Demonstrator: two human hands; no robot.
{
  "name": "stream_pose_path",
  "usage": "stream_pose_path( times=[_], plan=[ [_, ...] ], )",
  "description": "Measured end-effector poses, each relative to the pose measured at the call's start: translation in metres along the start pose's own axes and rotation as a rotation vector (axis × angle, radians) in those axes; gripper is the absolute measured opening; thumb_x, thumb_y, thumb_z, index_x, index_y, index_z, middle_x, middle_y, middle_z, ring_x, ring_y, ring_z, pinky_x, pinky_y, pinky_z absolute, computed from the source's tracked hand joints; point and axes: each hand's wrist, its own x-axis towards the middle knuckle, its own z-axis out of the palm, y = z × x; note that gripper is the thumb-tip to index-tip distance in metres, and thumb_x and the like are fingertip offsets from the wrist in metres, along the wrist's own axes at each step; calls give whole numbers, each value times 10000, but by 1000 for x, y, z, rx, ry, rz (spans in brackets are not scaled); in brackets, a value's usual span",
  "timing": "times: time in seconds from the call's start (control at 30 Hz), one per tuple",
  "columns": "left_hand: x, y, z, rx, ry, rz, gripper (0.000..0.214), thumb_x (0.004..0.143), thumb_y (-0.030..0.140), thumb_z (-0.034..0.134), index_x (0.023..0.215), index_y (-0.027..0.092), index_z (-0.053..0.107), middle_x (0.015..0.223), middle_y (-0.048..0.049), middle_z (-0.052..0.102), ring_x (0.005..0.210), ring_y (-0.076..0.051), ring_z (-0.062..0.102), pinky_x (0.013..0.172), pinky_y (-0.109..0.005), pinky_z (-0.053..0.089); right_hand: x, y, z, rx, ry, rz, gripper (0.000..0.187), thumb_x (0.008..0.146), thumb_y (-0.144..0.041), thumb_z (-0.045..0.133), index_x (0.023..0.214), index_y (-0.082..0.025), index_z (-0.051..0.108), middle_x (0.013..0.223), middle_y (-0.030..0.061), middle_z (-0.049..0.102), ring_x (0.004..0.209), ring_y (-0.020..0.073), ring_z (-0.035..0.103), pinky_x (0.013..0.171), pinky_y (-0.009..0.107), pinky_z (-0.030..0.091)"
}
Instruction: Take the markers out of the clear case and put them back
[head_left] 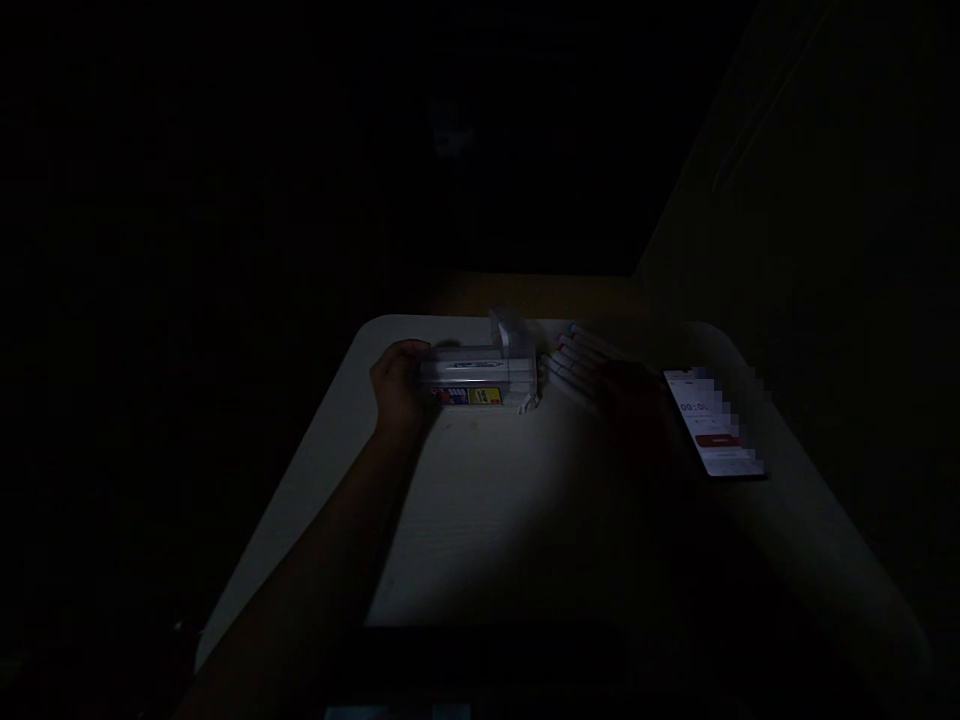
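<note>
My left hand (399, 385) is wrapped round the left end of a transparent plastic marker case (469, 378), which lies on its side. A colourful label runs along its near side, and its lid (510, 330) stands open at the right end. Just right of the case, several pale markers (574, 360) lie slanted side by side, some with coloured tips. My right hand (626, 395) is in deep shadow over or beside the right ends of these markers. Its fingers are too dark to make out, so I cannot tell whether it holds one.
A lit phone (712, 425) showing a timer lies at the right of the small white table (480, 500), partly covered by a blurred patch. Beyond the table's far edge is a brown strip (540, 292) below a large dark area. The surroundings are nearly black.
</note>
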Motion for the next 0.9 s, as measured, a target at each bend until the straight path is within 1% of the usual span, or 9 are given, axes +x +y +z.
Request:
stream_pose_path(
  times=[0.1, 0.2, 0.33, 0.43, 0.53, 0.7, 0.9],
  plan=[
    [0, 1, 1, 36, 22, 17, 181, 630, 298, 508, 676, 149, 600, 614, -11, 556, 527, -120, 534, 490, -224, 404, 0, -15, 4, 36, 8, -68, 295, 879, -252, 426, 1092, -167, 612, 1124, 99, 615, 1050, 204, 527, 922, 368, 375],
    [1, 2, 1, 65, 18, 42, 209, 645, 329, 505, 682, 151, 608, 621, -15, 559, 527, -117, 530, 484, -220, 399, 1, -32, 8, 110, 13, -182, 308, 882, -249, 414, 1103, -175, 614, 1100, 78, 638, 1021, 198, 535, 897, 352, 348],
    [0, 2, 2, 67, 6, 24, 193, 636, 303, 490, 680, 158, 610, 604, -8, 558, 519, -116, 526, 483, -218, 401, 3, -46, 11, 127, -77, -223, 260, 884, -234, 422, 1029, -180, 631, 1076, 60, 650, 979, 185, 539, 857, 335, 327],
    [0, 1, 2, 49, -6, 12, 186, 635, 281, 480, 705, 164, 606, 624, -8, 575, 539, -124, 545, 490, -218, 408, 4, -49, 13, 80, -136, -222, 231, 882, -226, 423, 972, -182, 631, 1021, 64, 658, 936, 192, 534, 811, 341, 313],
    [0, 0, 2, 54, -10, 18, 197, 651, 296, 481, 724, 165, 608, 652, -14, 583, 565, -128, 558, 518, -224, 425, 4, -50, 14, 50, -146, -219, 239, 883, -212, 409, 989, -186, 622, 990, 63, 658, 912, 193, 523, 790, 343, 296],
    [0, 1, 3, 50, 20, 3, 194, 637, 326, 504, 686, 162, 596, 610, -8, 558, 524, -124, 536, 495, -228, 416, 3, -51, 15, 82, -108, -218, 239, 872, -225, 422, 999, -182, 620, 1034, 61, 650, 926, 192, 508, 808, 347, 283],
    [-1, 3, 4, 43, -9, 13, 197, 640, 316, 496, 703, 159, 596, 630, -10, 567, 555, -138, 563, 507, -236, 421, 2, -48, 17, 103, -80, -237, 264, 874, -220, 401, 994, -178, 632, 1025, 65, 657, 927, 193, 516, 822, 351, 284]
  ],
)
